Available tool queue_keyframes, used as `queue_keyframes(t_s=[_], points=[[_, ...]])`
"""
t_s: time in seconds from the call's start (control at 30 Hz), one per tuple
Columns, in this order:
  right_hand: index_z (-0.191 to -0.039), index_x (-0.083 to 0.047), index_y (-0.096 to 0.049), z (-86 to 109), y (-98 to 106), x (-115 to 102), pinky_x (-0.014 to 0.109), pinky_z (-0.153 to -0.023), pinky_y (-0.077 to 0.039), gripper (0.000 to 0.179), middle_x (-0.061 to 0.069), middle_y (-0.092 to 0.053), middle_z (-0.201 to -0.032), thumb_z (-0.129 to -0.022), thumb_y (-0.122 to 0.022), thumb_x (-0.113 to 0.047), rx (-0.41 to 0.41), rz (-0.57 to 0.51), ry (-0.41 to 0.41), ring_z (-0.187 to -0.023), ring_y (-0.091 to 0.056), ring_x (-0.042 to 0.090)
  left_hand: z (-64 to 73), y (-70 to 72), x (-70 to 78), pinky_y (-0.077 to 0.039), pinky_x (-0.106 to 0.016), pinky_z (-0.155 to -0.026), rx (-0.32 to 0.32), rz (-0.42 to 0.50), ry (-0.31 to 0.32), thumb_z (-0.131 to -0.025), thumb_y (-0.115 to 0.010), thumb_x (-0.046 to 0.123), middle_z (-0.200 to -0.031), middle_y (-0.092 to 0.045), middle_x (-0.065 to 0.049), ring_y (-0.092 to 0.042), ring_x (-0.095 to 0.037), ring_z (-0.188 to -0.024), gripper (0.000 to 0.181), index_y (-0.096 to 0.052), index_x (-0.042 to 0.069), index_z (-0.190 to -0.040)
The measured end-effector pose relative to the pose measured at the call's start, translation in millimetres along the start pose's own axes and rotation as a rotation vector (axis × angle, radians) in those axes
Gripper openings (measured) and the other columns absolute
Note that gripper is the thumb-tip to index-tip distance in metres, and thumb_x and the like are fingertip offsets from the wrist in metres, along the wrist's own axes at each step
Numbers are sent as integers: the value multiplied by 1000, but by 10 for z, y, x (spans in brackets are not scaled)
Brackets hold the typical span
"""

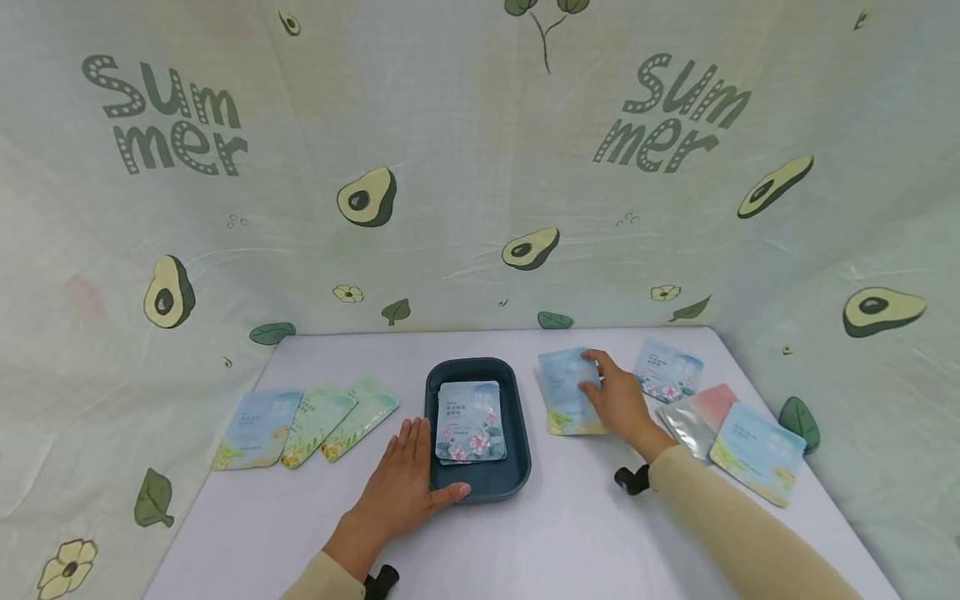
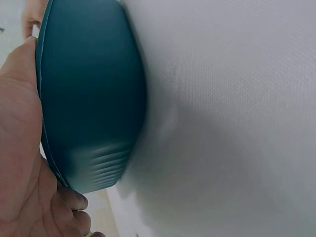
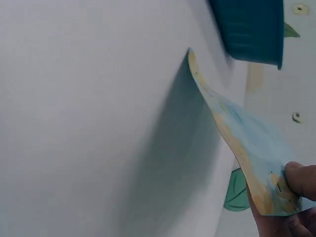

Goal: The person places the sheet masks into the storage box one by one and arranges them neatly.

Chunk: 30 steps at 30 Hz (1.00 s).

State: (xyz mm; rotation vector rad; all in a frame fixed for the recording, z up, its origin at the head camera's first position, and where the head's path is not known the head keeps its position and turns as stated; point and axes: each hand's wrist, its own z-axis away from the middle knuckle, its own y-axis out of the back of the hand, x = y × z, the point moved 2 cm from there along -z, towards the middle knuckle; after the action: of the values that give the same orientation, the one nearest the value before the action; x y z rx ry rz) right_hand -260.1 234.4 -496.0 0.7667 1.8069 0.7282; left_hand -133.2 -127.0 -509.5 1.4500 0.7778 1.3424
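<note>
My right hand [image 1: 622, 404] pinches a light blue sheet mask packet [image 1: 566, 396] between thumb and fingers, to the right of a dark blue tray [image 1: 487, 487]. In the right wrist view the packet [image 3: 247, 143] is tilted, with one corner low over the table and the thumb on its printed face. Flat against the tray's left side lies my left hand [image 1: 401, 483], fingers straight and thumb along the near rim. The tray wall [image 2: 94, 89] fills much of the left wrist view. Inside the tray, a small stack of floral mask packets [image 1: 468, 421] lies face up.
At left a blue packet [image 1: 258, 429] and two green packets, one green packet [image 1: 318, 423] beside it, overlap in a fan. At right lie a floral packet [image 1: 669, 369], a silver-and-pink packet [image 1: 697, 421] and a blue packet [image 1: 757, 450]. A printed cloth [image 1: 450, 275] hangs behind the table.
</note>
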Motion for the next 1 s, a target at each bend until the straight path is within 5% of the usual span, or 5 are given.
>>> queue_keyframes(t_s=[0.13,0.3,0.57,0.67,1.0], points=[[-145,-13,-55,-73,110,-8,38,-67,-57,49,30,-70,-122,-100,-73,-12,-66,-165,-159,-93,-75,37,2,3,-7,-23,-60,-129,5,4,0,-89,-62,80,-172,-22,-27,-17,-43,-162,123,-18,-7,-165],[-149,-15,-53,-118,284,-45,36,-72,-56,50,30,-64,-132,-102,-71,-16,-90,-263,-261,-111,-71,43,22,6,7,-23,-61,-128,2,17,4,-89,-66,77,-172,-22,-28,-17,-43,-162,122,-19,-7,-165],[-151,-12,-50,-181,461,-218,29,-65,-56,53,24,-63,-118,-102,-70,-12,-59,-409,-266,-82,-64,21,25,20,14,-22,-61,-129,-7,0,-11,-89,-66,77,-173,-18,-28,-15,-43,-162,124,-19,-8,-165],[-149,-11,-51,-182,433,-325,29,-64,-57,52,20,-64,-107,-101,-71,-9,-60,-458,-268,-76,-63,15,15,6,-2,-21,-60,-129,-21,-4,-21,-89,-64,79,-174,-16,-26,-13,-42,-163,124,-17,-7,-165],[-147,-15,-54,-193,-70,-902,31,-64,-56,49,22,-71,-117,-101,-69,-7,-162,-557,-293,-83,-69,23,-23,26,-4,-21,-60,-130,-23,-41,-29,-88,-61,81,-174,-14,-27,-11,-42,-163,126,-16,-8,-165]])
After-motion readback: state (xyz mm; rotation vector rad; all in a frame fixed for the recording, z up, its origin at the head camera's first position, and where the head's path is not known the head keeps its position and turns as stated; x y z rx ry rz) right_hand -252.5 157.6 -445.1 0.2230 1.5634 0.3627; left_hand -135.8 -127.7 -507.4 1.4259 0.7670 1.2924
